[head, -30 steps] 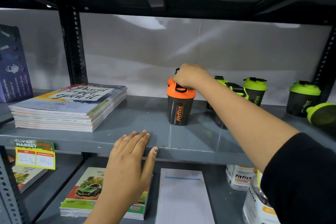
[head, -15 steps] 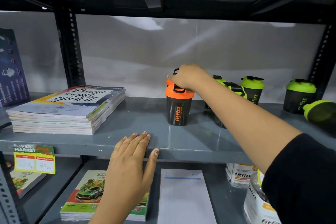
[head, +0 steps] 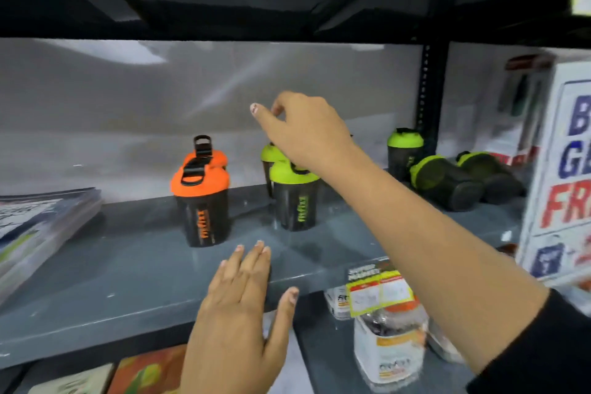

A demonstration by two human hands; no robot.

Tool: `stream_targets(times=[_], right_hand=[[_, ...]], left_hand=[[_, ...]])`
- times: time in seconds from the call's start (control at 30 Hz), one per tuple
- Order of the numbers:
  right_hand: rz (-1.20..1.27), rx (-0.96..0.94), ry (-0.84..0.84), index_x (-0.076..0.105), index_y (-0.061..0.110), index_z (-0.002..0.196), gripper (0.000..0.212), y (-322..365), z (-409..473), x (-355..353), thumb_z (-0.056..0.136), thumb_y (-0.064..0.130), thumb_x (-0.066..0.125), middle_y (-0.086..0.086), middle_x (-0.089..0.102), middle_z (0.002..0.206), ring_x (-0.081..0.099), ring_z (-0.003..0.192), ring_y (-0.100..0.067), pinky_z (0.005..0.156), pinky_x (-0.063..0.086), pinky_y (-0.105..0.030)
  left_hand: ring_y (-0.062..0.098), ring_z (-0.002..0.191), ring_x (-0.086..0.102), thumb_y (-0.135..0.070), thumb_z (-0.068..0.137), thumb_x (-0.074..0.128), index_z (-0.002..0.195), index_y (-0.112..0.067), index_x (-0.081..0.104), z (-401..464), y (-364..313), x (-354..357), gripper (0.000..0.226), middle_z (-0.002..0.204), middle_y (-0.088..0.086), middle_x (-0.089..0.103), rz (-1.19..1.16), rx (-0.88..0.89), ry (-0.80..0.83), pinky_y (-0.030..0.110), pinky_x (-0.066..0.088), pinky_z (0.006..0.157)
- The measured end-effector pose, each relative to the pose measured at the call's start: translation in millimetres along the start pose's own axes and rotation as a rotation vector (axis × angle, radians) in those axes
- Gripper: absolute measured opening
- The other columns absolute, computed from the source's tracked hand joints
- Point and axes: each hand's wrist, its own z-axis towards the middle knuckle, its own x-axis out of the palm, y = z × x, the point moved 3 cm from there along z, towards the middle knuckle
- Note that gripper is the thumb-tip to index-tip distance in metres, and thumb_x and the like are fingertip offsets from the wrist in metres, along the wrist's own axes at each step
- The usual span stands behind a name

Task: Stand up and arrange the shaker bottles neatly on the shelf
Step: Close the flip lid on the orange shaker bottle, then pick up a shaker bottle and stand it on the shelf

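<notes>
On the grey shelf (head: 128, 272) two orange-lidded shaker bottles stand one behind the other; the front one (head: 202, 205) is upright and free. Right of them stand two green-lidded bottles, the nearer (head: 295, 198) in front of the farther (head: 270, 157). Another green-lidded bottle (head: 404, 150) is upright by the post, and two more (head: 447, 182) (head: 489, 174) lie on their sides. My right hand (head: 307, 128) hovers above the green-lidded pair, fingers loosely curled, holding nothing. My left hand (head: 243, 307) rests flat on the shelf's front edge.
A stack of magazines (head: 35, 230) lies at the shelf's left. A black post (head: 430, 99) stands at the back right, and a white printed box (head: 563, 176) fills the far right. White jars (head: 390, 345) and a price tag (head: 379, 291) sit on the shelf below.
My right hand let go of the orange-lidded bottle and lifted rightward over the green-lidded ones. The view swung right, bringing the lying bottles and the white box into sight.
</notes>
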Motion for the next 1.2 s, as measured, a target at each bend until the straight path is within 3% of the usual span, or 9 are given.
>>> stream_targets(times=[0.23,0.37,0.47,0.63,0.73,0.87,1.0,1.1,1.2], right_hand=[[-0.297,0.256,0.362,0.057,0.012,0.084,0.032,-147.3,27.6,-39.4,0.083,0.044,0.062,-0.01,0.059,0.096,0.056,0.089,-0.032,0.069,0.041,-0.032],[-0.575,0.455,0.656,0.061,0.011,0.106,0.053,-235.2,30.9,-53.0,0.074,0.051,0.076,-0.008,0.058,0.113,0.06,0.104,-0.033,0.084,0.048,-0.034],[-0.669,0.574,0.778,0.054,0.015,0.132,0.088,-278.5,30.7,-50.7,0.062,0.061,0.081,-0.009,0.056,0.132,0.06,0.113,-0.034,0.094,0.05,-0.04],[-0.721,0.573,0.947,0.054,0.019,0.134,0.098,-304.9,24.7,-34.0,0.051,0.066,0.081,-0.005,0.06,0.127,0.063,0.108,-0.031,0.077,0.049,-0.037],[-0.696,0.566,0.92,0.059,0.019,0.119,0.078,-305.5,21.9,-35.1,0.057,0.06,0.08,-0.006,0.062,0.114,0.064,0.097,-0.03,0.071,0.049,-0.034],[-0.51,0.511,0.704,0.048,0.013,0.116,0.079,-293.0,28.6,-57.0,0.056,0.049,0.084,-0.007,0.058,0.109,0.064,0.099,-0.031,0.085,0.055,-0.038],[0.072,0.391,0.465,0.04,0.025,0.129,0.089,-272.8,40.2,-75.2,0.056,0.037,0.089,-0.007,0.059,0.11,0.065,0.088,-0.025,0.075,0.057,-0.035],[0.474,0.244,0.361,0.044,0.033,0.129,0.088,-252.7,36.1,-69.0,0.057,0.032,0.094,0.002,0.057,0.119,0.063,0.1,-0.016,0.084,0.056,-0.034],[0.685,0.169,0.325,0.047,0.034,0.132,0.089,-240.5,23.9,-51.5,0.059,0.018,0.095,0.013,0.055,0.116,0.06,0.098,-0.003,0.077,0.055,-0.022]], left_hand=[[0.025,0.124,0.052,-0.056,0.093,0.031,0.126,-0.013,0.062,27.3,-58.6,55.8,0.062,0.13,0.002,0.061,0.156,-0.005,0.168,0.038,0.034,0.102],[0.025,0.112,0.061,-0.052,0.092,0.035,0.117,-0.015,0.067,28.0,-62.3,59.6,0.055,0.117,0.003,0.068,0.152,-0.085,0.111,0.041,0.041,0.095],[0.023,0.113,0.06,-0.05,0.092,0.036,0.117,-0.015,0.068,27.3,-63.9,61.7,0.053,0.118,0.001,0.068,0.139,-0.119,0.079,0.042,0.043,0.095],[0.02,0.117,0.058,-0.049,0.094,0.035,0.117,-0.017,0.067,27.4,-67.3,64.8,0.051,0.12,-0.005,0.066,0.118,-0.165,0.054,0.044,0.043,0.096],[0.019,0.117,0.057,-0.049,0.094,0.035,0.117,-0.018,0.068,27.1,-67.3,65.8,0.05,0.12,-0.005,0.066,0.12,-0.166,0.055,0.043,0.043,0.096],[0.019,0.117,0.057,-0.049,0.094,0.035,0.119,-0.018,0.067,26.0,-64.6,66.6,0.051,0.121,-0.006,0.066,0.116,-0.161,0.052,0.043,0.043,0.096],[0.018,0.116,0.058,-0.048,0.094,0.036,0.118,-0.019,0.067,26.4,-65.0,67.5,0.05,0.12,-0.005,0.066,0.108,-0.157,0.025,0.043,0.044,0.095],[0.017,0.117,0.057,-0.049,0.094,0.037,0.119,-0.02,0.067,25.9,-64.9,67.2,0.049,0.121,-0.006,0.065,0.103,-0.157,0.019,0.042,0.043,0.096],[0.017,0.117,0.057,-0.05,0.094,0.036,0.12,-0.021,0.066,25.2,-64.6,66.5,0.049,0.122,-0.007,0.065,0.108,-0.158,0.032,0.039,0.042,0.097]])
